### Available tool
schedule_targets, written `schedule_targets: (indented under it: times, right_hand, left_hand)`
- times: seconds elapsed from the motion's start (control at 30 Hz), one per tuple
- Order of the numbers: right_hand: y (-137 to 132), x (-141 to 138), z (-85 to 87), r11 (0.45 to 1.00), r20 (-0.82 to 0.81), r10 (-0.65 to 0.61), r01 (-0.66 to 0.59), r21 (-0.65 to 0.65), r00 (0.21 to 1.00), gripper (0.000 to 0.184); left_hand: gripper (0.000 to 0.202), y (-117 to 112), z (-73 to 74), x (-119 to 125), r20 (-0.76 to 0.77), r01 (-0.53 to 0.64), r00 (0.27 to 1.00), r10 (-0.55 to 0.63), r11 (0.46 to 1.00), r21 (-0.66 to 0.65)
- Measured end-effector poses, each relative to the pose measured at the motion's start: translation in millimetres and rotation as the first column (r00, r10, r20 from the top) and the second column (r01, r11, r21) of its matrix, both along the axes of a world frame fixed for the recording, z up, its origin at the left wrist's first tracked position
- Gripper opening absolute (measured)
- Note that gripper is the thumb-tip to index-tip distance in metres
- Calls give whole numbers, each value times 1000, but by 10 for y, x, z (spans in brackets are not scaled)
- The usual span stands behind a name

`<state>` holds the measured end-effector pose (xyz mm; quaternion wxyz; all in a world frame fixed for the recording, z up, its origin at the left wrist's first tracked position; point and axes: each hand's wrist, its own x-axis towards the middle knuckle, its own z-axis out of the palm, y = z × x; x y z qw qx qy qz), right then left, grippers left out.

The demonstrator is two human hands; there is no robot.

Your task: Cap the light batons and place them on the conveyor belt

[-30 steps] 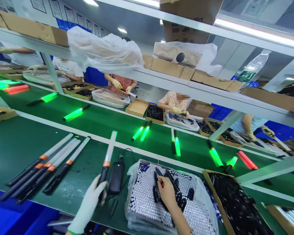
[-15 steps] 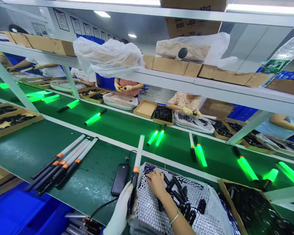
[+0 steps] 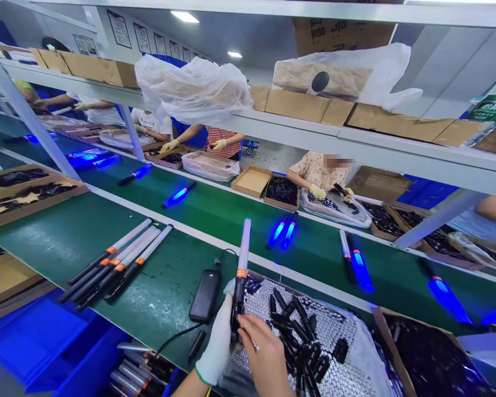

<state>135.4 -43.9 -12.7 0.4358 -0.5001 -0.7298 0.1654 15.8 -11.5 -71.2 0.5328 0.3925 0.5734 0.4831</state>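
My left hand (image 3: 218,341), in a white glove, grips the black handle of a light stick (image 3: 243,259) that stands nearly upright, clear tube on top with an orange band. My bare right hand (image 3: 264,347) has its fingers pinched together against the lower handle; what they hold, if anything, is hidden. Under and beside my hands is a plastic-lined tray of batteries (image 3: 268,292), packed on end. Several black cylindrical parts (image 3: 300,331) lie on top of the batteries. A loose black tube piece (image 3: 197,345) lies at the table edge by my left wrist.
A black power bank (image 3: 204,295) with a cable lies left of my hands. Several light sticks (image 3: 119,259) lie further left. Blue-lit sticks (image 3: 177,196) rest on the green belt (image 3: 227,207). A box of black parts (image 3: 421,347) stands right. Co-workers sit opposite beneath a shelf (image 3: 297,132).
My right hand has moved from the batteries back to the stick's handle, held in my left hand. The lit sticks on the belt have turned from green to blue. The view has shifted slightly.
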Motion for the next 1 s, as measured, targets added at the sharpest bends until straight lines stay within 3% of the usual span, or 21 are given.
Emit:
schedule_targets:
  times: [0.2, 0.43, 0.53, 0.63, 0.73, 0.83, 0.93, 1.0]
  right_hand:
    - [2, -17, -21, 997, 42, 78, -79, 14, 996, 32]
    - [-46, -110, -53, 998, 87, 37, -41, 48, 996, 30]
    - [-38, -165, -42, 999, 88, 33, -30, -29, 996, 27]
    - [8, -198, 29, 980, 75, -6, 21, -200, 997, 21]
    - [64, -232, 142, 935, 22, -36, 41, -352, 999, 18]
    - [80, -278, 215, 914, -57, -46, 19, -404, 997, 15]
    - [81, -262, 132, 903, -187, -49, -36, -428, 981, 5]
    - [143, -169, -28, 905, -294, -77, -56, -421, 953, 11]
  left_hand:
    - [54, -42, -155, -51, -10, -19, 1000, 20, 1000, 17]
    - [51, -141, -238, -106, -58, 20, 998, -21, 1000, -14]
    - [45, -188, -296, -68, -37, 41, 998, -43, 997, -63]
    - [45, -168, -314, -81, 18, 57, 998, -56, 994, -91]
    - [53, -119, -242, -135, 95, 63, 994, -56, 995, -77]
    - [61, -118, -65, -153, 210, 72, 976, -49, 992, -104]
    - [73, -155, 172, -141, 466, 46, 882, 69, 972, -231]
    - [81, -174, 312, -152, 572, 69, 816, 87, 967, -244]
